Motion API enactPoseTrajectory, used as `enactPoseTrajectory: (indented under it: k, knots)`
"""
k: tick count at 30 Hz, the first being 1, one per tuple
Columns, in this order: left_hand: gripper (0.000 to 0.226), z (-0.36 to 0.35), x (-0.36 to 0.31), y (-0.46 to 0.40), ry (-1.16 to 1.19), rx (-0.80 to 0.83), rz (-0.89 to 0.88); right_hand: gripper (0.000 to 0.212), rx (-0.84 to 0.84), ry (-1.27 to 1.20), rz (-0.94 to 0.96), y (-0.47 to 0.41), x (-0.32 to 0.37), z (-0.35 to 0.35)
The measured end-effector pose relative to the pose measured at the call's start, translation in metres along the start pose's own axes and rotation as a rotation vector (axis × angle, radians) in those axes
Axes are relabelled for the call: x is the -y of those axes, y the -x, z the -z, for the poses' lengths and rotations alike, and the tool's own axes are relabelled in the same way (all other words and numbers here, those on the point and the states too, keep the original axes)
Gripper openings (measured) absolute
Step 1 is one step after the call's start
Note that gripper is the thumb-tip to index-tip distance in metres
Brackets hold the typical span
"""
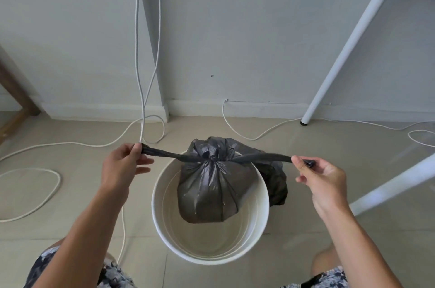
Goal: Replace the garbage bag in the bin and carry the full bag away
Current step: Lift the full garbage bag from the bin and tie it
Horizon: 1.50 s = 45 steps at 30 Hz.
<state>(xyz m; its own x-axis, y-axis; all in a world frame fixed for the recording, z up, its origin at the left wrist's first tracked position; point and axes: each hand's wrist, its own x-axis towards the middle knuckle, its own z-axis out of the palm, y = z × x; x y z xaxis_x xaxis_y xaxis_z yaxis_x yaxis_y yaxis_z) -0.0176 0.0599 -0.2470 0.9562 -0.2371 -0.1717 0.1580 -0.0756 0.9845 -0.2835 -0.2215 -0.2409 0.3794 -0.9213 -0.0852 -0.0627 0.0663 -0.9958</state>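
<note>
your left hand (122, 165) and right hand (322, 177) are held well apart, each pinched tight on one twisted tail of the black garbage bag (211, 191), pulling the two tails out sideways from the knot (210, 157) at its neck. the bag sits inside the white bin (162, 224), leaning toward the far rim, with its gathered top poking up above the edge. another dark bundle of plastic (277, 184) lies just beyond the bin's right side; you can't tell whether it belongs to the same bag.

the bag looks soft and thin, only partly filled, so it should be light and slack rather than heavy. the film is slick and will stretch or tear if you yank the tails too hard, so tighten steadily. for lifting, the knot or the bunched neck just under it looks like the safest place to grab, since the body will sag and slip through your fingers.

the floor (306, 236) is pale smooth tile. white cables (30, 196) loop over it to your left and along the wall (235, 28), an easy thing to trip on when you carry the bag off. a white table leg (353, 40) stands to the right, and another slants in nearer you.
</note>
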Motion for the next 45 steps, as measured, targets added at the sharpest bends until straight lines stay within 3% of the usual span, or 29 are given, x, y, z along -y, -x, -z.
enactPoseTrajectory:
  k: [5,8,10,13,14,18,22,25,28,37,45]
  knots:
    - [0.018,-0.026,-0.036,0.021,0.136,0.279,-0.120,0.015,0.168,-0.120,0.056,0.018,0.017,-0.043]
    - [0.018,-0.051,-0.052,0.040,0.098,0.439,-0.189,0.022,0.303,-0.121,0.114,0.035,0.020,-0.074]
    - [0.016,-0.066,-0.058,0.051,0.046,0.526,-0.227,0.034,0.380,0.064,0.219,0.041,0.017,-0.084]
    - [0.015,-0.080,-0.064,0.062,0.019,0.623,-0.264,0.074,0.497,0.411,0.341,0.046,0.014,-0.094]
    - [0.015,-0.082,-0.066,0.065,0.011,0.661,-0.274,0.074,0.515,0.492,0.382,0.047,0.013,-0.097]
    - [0.019,-0.082,-0.065,0.071,0.012,0.764,-0.292,0.025,0.469,0.612,0.540,0.054,0.008,-0.107]
    - [0.025,-0.076,-0.055,0.065,-0.045,0.761,-0.328,0.013,0.447,0.620,0.591,0.057,0.007,-0.108]
    - [0.051,-0.068,-0.040,0.058,-0.320,0.676,-0.405,0.027,0.423,0.573,0.533,0.058,0.010,-0.108]
    - [0.069,-0.064,-0.024,0.058,-0.548,0.660,-0.480,0.019,0.407,0.504,0.539,0.056,0.014,-0.107]
    - [0.037,-0.073,-0.013,0.053,-0.629,0.416,-0.572,0.013,0.458,0.414,0.471,0.047,0.035,-0.121]
    - [0.017,-0.073,-0.006,0.045,-0.659,0.393,-0.492,0.027,0.451,0.472,0.587,0.042,0.033,-0.137]
